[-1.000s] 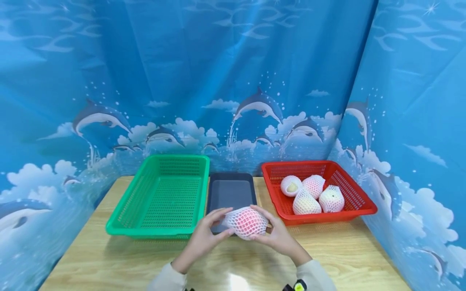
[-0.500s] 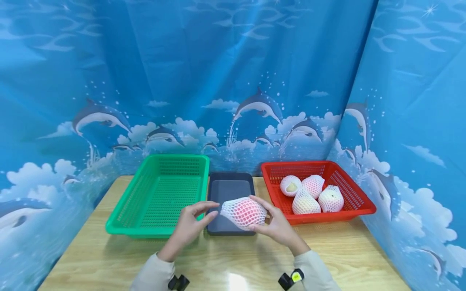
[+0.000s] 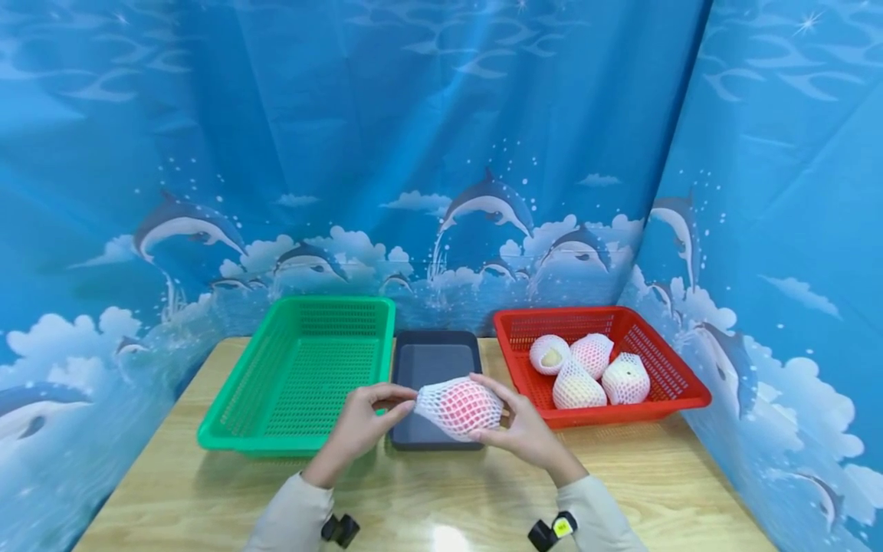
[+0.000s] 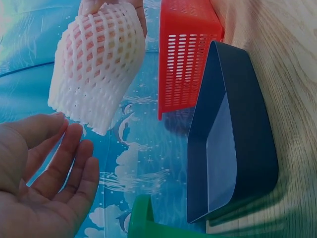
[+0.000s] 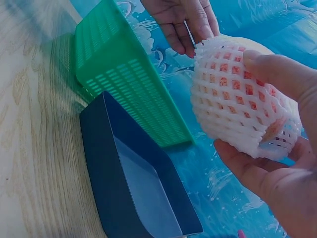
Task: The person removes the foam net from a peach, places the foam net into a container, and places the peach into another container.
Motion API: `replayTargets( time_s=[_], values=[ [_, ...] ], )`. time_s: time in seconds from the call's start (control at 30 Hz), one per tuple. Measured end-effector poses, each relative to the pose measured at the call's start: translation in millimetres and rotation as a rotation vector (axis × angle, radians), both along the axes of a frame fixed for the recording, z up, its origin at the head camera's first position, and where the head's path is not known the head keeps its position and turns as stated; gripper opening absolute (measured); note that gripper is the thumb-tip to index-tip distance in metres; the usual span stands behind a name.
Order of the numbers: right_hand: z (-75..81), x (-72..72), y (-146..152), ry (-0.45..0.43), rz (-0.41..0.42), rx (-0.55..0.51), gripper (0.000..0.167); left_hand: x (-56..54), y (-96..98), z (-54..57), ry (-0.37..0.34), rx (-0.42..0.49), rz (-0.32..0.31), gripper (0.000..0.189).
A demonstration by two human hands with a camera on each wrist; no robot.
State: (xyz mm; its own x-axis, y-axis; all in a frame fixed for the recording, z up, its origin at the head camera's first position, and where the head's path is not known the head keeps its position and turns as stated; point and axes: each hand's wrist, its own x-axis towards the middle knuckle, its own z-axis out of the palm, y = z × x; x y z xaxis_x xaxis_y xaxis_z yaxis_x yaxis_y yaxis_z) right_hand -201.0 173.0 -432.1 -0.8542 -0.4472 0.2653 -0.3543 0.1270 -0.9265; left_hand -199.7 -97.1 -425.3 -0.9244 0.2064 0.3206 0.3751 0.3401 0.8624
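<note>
A round red-and-pale fruit point(image 5: 237, 84) in a white foam net point(image 3: 431, 400) is held up over the near part of the dark grey tray point(image 3: 436, 360). My right hand point(image 3: 520, 429) grips it from the right, thumb on one side and fingers on the other. In the right wrist view the net gapes at the end near that palm. My left hand point(image 3: 366, 422) pinches the loose left end of the net between thumb and forefinger. Its other fingers point(image 4: 74, 173) stay loosely bent in the left wrist view. The fruit's kind is hidden by the mesh.
On the left stands a green plastic basket point(image 3: 234, 376) with nothing visible in it. A red basket point(image 3: 662, 353) at the right holds several net-wrapped fruits point(image 3: 579, 383). All stand on a wooden table point(image 3: 386, 498) before a blue dolphin curtain point(image 3: 441, 115).
A second ago both hands held the wrapped fruit lower and closer. My left hand then drew back left, and now its fingertips are on the net's end. The right hand kept its grip.
</note>
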Motion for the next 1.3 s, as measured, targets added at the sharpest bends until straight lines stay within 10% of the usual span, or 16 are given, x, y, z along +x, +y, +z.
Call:
replayTargets(
  time_s=[1.3],
  values=[
    [-12.8, 2.3, 2, -0.138, 0.036, -0.061, 0.074, -0.1, 23.6, -9.9, -0.029, 0.121, -0.232, 0.045]
  ],
)
